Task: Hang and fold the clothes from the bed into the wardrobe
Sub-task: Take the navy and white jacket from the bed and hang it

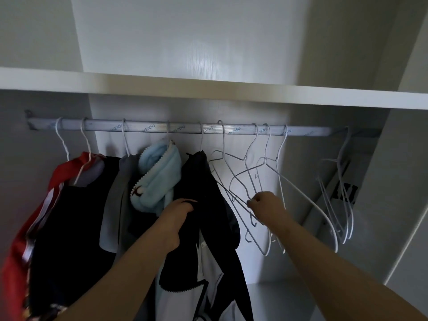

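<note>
Left hand gripping dark garment, right fingers apparently pinching hanger

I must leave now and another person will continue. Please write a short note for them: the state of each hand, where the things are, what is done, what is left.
Left hand: closed on the black garment hanging mid-rail.
Right hand: pinching a wire of the empty hangers bunched right of it.
On the rail, left to right: red garment, dark garment, grey one, light blue fleece, black garment, then empty wire hangers; more empty ones at the far right.
Done: five garments hung.
Left: the bed is out of view, so remaining clothes cannot be told.
</note>
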Demonstrator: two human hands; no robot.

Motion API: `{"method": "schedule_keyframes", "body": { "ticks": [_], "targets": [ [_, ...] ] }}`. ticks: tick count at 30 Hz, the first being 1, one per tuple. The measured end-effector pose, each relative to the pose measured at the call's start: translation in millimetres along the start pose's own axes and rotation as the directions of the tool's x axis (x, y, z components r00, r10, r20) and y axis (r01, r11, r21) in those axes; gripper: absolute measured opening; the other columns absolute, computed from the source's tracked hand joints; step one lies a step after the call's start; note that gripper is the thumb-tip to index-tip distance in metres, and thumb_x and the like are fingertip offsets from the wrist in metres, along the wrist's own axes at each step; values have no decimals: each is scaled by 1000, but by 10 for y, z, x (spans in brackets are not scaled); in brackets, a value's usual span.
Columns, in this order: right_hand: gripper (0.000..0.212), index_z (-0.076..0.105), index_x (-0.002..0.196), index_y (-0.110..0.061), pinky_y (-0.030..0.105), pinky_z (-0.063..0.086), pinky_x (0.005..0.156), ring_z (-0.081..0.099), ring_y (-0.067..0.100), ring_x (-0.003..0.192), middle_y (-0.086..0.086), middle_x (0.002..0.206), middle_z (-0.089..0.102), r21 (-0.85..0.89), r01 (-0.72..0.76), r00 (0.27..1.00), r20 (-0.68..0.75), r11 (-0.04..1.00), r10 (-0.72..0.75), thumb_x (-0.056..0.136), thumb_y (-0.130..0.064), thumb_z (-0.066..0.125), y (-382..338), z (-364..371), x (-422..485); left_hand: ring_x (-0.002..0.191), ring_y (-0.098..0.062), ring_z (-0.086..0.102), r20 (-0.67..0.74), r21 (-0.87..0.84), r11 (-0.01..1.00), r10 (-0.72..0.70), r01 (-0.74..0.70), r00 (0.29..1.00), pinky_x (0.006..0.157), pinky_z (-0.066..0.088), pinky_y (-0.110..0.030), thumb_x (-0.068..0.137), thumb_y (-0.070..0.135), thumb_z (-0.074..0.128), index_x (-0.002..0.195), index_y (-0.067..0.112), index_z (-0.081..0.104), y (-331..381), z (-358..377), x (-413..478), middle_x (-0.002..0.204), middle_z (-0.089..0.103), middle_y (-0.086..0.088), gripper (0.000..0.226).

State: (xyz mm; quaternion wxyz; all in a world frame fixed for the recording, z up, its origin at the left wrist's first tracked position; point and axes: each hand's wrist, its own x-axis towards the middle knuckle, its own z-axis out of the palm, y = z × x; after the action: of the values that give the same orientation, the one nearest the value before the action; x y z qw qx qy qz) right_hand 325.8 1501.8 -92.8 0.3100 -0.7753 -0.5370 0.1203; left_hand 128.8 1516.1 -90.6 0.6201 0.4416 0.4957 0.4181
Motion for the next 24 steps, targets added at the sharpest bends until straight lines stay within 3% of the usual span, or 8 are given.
{"method": "schedule_keyframes", "body": {
  "ticks": [3,6,9,12,16,18,21,24],
  "targets": [
    [31,63,97,14,17,29,39,39,15,49,9,60,47,300,-105,992,98,948,79,91,-14,52,-55,-11,-35,67,-22,60,-14,-22,1000,6,-6,1000,55,51,-25,90,0,48,77,10,66,-19,-37,-49,76,65,-10,24],
    [32,58,97,18,25,26,47,46,30,57,23,66,49,283,-43,999,-10,958,48,91,-11,47,-63,4,-95,69,-22,61,-29,-36,999,5,-6,1000,56,48,-27,91,2,49,79,11,67,-26,-71,-110,77,67,-10,23],
    [31,58,88,13,25,27,50,40,20,54,9,61,47,256,35,992,-126,966,-2,93,-15,44,-85,-16,-108,66,-22,62,-23,-35,999,5,-5,1000,53,48,-25,90,3,51,76,11,68,-13,-90,-170,72,67,-10,23],
    [30,61,91,10,26,33,55,44,17,53,12,64,52,315,102,980,-194,944,-41,93,-16,45,-46,-50,-148,66,-22,62,-18,-23,1000,5,-6,1000,53,49,-25,90,3,52,77,10,68,1,-80,-260,73,67,-10,22],
    [25,66,91,-1,26,36,57,54,19,63,10,71,62,267,158,967,-235,951,-95,94,-16,47,225,-27,-472,68,-22,60,-30,-6,999,32,-32,999,56,49,-26,90,2,52,80,11,66,16,18,-416,78,65,-11,19],
    [23,66,91,-3,19,38,58,58,19,67,7,73,64,273,200,958,-256,941,-129,96,-17,48,436,-18,-722,67,-21,59,-24,-6,1000,29,-29,999,55,49,-26,91,3,51,78,11,64,-2,109,-513,77,63,-10,20],
    [20,65,89,-5,5,37,56,46,3,53,-9,59,52,282,250,941,-297,926,-163,96,-17,50,689,-41,-1097,57,-19,57,6,-41,999,-6,6,1000,44,46,-20,90,5,50,72,11,63,-114,256,-686,68,62,-8,23],
    [16,67,89,-7,5,37,56,49,2,56,-9,61,54,356,246,939,-317,902,-131,94,-14,53,856,-23,-1371,46,-17,59,59,-20,998,-61,62,996,40,45,-20,89,8,52,72,10,64,-239,421,-860,60,63,-7,21]
  ]
}}
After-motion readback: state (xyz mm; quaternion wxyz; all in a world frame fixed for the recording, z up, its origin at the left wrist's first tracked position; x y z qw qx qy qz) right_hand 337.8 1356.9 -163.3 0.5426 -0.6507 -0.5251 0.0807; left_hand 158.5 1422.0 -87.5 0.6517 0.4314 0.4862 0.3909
